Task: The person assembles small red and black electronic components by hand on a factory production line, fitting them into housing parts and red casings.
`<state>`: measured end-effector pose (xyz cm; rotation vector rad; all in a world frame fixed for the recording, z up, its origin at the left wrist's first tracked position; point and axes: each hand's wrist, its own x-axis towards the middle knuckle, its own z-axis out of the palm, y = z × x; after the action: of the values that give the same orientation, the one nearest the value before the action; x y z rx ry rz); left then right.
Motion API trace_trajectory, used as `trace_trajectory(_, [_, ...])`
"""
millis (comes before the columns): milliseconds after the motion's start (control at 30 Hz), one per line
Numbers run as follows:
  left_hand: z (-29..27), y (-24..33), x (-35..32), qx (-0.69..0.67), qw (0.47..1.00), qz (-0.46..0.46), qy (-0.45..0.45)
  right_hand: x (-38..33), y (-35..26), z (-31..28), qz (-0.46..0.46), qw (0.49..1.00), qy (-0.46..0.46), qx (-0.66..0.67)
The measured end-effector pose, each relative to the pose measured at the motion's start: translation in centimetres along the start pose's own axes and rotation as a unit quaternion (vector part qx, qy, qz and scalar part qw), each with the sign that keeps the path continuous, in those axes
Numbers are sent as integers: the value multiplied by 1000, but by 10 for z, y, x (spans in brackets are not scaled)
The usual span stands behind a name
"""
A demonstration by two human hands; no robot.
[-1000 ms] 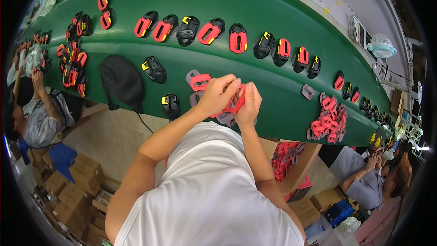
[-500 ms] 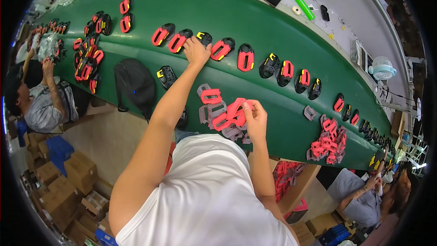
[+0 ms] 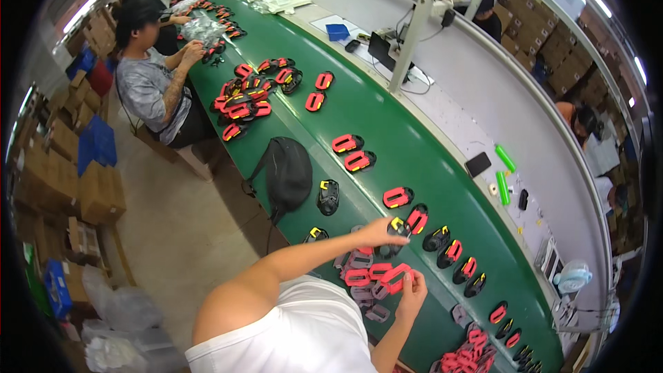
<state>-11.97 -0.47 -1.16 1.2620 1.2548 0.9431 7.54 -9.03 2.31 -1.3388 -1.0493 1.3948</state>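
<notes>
My left hand (image 3: 376, 233) is closed on a black oval housing (image 3: 391, 249) with a yellow clip, held over the green belt. In my right hand (image 3: 412, 291), the fingers pinch a red oval frame (image 3: 396, 277) by its edge, close to that housing but apart from it. Below both hands lies a loose heap of red frames (image 3: 357, 277) and grey-purple frames (image 3: 378, 313). Beyond my hands runs a row of housings; one fitted with a red frame (image 3: 417, 218) is nearest to my left hand, and a bare black one (image 3: 436, 238) lies farther right.
A black bag (image 3: 289, 174) and a lone black housing (image 3: 329, 197) lie on the belt (image 3: 311, 124) to my left. Farther left is a pile of red-and-black pieces (image 3: 242, 97), beside a seated person (image 3: 152, 86). Another frame heap (image 3: 466, 356) lies at lower right. A phone (image 3: 478, 164) rests on the ledge.
My view has swung left. My left hand has lifted the black housing from the row and brought it near my right hand, which still holds a red frame.
</notes>
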Motion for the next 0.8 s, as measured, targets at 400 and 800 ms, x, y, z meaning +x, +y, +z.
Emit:
trace_trajectory(400, [27, 71, -82, -191, 976, 11, -108, -20, -72, 24, -241, 955, 40, -168])
trace_trajectory(800, [68, 73, 21, -320, 940, -10, -115, 89, -63, -30, -278, 956, 84, -41])
